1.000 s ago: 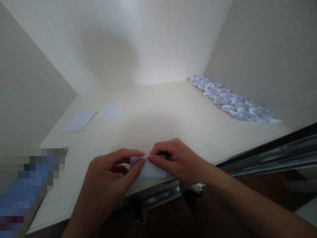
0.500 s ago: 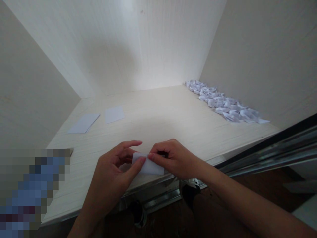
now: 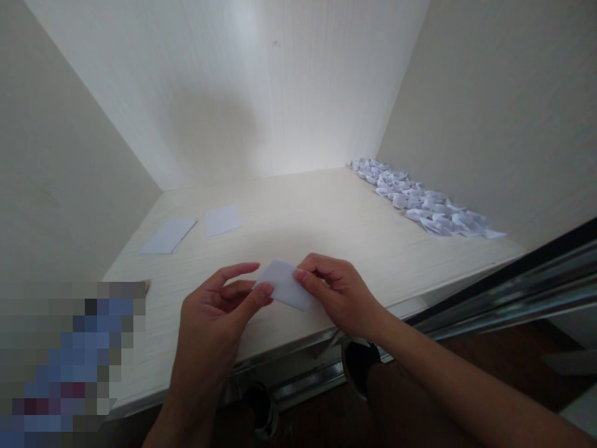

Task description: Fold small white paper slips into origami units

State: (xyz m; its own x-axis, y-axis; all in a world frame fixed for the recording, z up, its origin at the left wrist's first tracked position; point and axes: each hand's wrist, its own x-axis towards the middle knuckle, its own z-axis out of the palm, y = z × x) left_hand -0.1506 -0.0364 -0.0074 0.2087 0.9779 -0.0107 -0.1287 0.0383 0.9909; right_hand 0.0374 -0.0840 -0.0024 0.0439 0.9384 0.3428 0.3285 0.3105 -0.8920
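A small white piece of paper (image 3: 282, 283) is held up between my two hands, above the front part of the pale shelf (image 3: 298, 224). My left hand (image 3: 219, 305) pinches its left corner between thumb and a finger, with the index finger stretched out clear of it. On the right side, the thumb and fingers of my right hand (image 3: 333, 286) are closed on the paper's edge. The paper looks folded, but its layers cannot be made out. Parts of its edges are hidden behind my fingers.
Flat white sheets (image 3: 170, 236) lie in a small stack at the left, beside a single square sheet (image 3: 223, 221). Many folded white paper pieces (image 3: 420, 202) line the right wall. A blurred-out item (image 3: 79, 354) sits at the left front. Metal rails (image 3: 504, 292) run at the right.
Both hands have lifted the paper slightly away from the shelf's front edge and turned it, so more of its flat face shows. The view has shifted a little.
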